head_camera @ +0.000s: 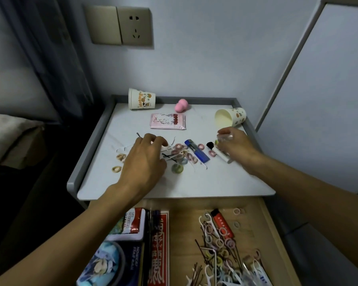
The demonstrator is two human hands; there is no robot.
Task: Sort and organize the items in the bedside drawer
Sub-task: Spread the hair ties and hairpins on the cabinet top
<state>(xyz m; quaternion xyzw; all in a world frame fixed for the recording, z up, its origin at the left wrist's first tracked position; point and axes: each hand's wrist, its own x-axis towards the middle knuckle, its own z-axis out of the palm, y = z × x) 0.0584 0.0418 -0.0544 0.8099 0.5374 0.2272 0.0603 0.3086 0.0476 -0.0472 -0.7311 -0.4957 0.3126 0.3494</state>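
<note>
Pastel hair ties [182, 153] and a blue lighter [196, 150] lie between both hands. Left hand [143, 159] curls over floss picks [122, 149], grip unclear; right hand [236, 145] pinches clear plastic [225, 138].

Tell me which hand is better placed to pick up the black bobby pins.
Left, probably: the left hand sits beside the bobby pins, while the right hand is beyond the blue lighter, near the tipped cup.

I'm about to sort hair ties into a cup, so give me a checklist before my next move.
1. Cups upright: not ok; left cup and right cup lie sideways.
2. Right cup empty: ok, inside looks bare.
3. Right hand free: not ok; it pinches clear plastic.
4. Left hand free: cannot tell; it curls over picks.
5. Ties separated: not ok; mixed with pins.
</note>
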